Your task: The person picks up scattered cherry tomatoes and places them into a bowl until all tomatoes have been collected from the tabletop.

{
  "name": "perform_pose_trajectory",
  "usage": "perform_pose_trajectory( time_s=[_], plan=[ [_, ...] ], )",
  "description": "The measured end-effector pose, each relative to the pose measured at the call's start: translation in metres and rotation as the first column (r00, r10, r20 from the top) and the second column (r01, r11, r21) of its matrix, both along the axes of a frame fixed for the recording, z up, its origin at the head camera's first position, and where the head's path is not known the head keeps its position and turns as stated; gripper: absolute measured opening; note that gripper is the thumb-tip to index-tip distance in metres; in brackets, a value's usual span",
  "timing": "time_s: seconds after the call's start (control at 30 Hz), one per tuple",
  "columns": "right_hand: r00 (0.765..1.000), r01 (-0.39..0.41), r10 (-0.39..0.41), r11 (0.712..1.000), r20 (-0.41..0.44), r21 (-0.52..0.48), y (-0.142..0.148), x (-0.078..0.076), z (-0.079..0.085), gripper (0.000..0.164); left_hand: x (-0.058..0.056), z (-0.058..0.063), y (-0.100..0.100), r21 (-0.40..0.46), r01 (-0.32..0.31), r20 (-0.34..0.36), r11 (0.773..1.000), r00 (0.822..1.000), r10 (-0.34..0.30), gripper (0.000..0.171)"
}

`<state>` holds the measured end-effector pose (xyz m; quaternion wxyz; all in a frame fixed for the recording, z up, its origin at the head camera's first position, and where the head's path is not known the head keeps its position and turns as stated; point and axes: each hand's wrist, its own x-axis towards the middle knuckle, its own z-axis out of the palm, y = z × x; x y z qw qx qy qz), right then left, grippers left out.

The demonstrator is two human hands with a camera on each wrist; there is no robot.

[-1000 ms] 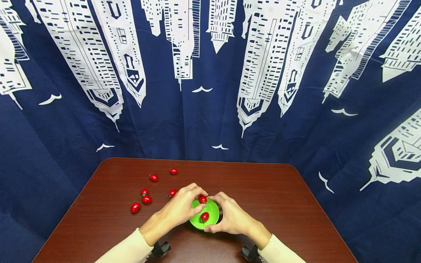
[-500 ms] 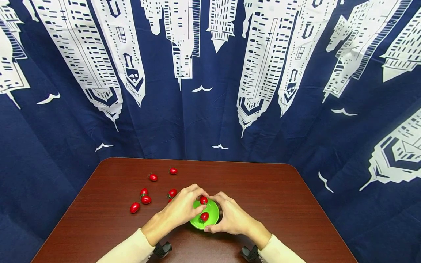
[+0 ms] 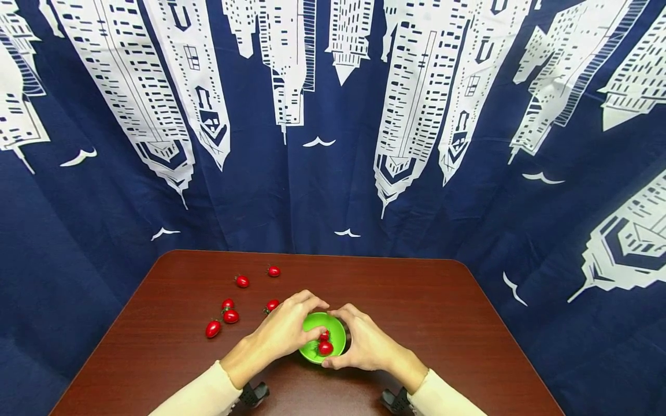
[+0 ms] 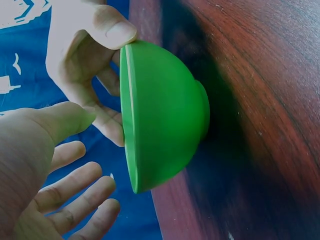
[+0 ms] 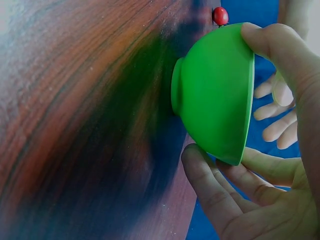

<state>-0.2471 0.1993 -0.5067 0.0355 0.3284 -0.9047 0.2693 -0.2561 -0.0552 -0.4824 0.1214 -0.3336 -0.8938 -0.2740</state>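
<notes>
A small green bowl [image 3: 318, 319] stands on the table in front of me, with two red cherry tomatoes inside, one [image 3: 325, 348] nearer me and one [image 3: 325, 335] partly behind my left thumb. My right hand [image 3: 368, 345] grips the bowl's right side, thumb and fingers spread around its rim. Over the left side of the bowl hovers my left hand [image 3: 283, 329], its fingers apart and nothing between them. The left wrist view shows those fingers beside the rim of the upright bowl [image 4: 165, 115], its inside hidden.
Several cherry tomatoes lie loose on the brown table [image 3: 416, 300]: one [image 3: 272, 305] just behind my left hand, a group [image 3: 230, 316] further left, others [image 3: 241, 281] toward the back. A blue curtain [image 3: 322, 190] with white buildings hangs behind the table.
My left hand has let go of the cherry tomato it held over the bowl, and that tomato now lies inside against the other one. My right hand has stayed on the bowl.
</notes>
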Motion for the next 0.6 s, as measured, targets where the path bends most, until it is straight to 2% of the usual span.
perform_pose_trajectory(
  time_s=[0.6],
  plan=[
    [0.998, 0.027, -0.026, 1.0, 0.058, -0.008, 0.0, 0.001, 0.0, 0.097, -0.004, -0.001, -0.029, 0.004, -0.089, 0.018, 0.996, 0.996, 0.089, 0.046]
  ],
)
